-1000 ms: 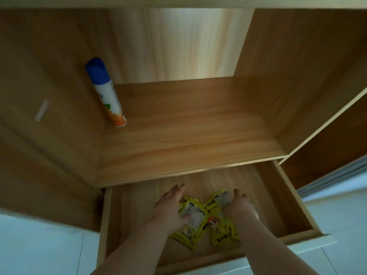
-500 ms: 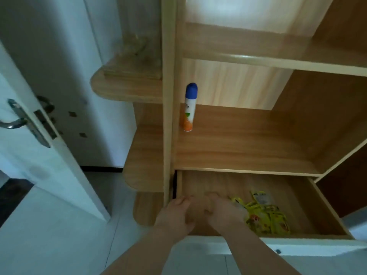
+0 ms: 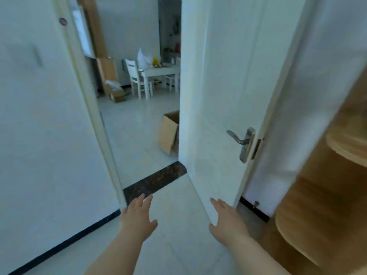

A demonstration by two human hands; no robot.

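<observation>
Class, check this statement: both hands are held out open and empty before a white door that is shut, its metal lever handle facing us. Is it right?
No: the white door stands open, not shut. The head view shows a cardboard box and a white table through the gap. The left hand and right hand are indeed open and empty, and the lever handle faces us.

White door [image 3: 218,96] stands open at right, with a metal handle [image 3: 237,138]. Pale tiled floor [image 3: 178,225], dark threshold strip [image 3: 155,181] across the doorway. Beyond: cardboard box [image 3: 168,132], white table [image 3: 165,70], chair [image 3: 136,75]. Wooden shelves [image 3: 347,149] at the right edge.
</observation>
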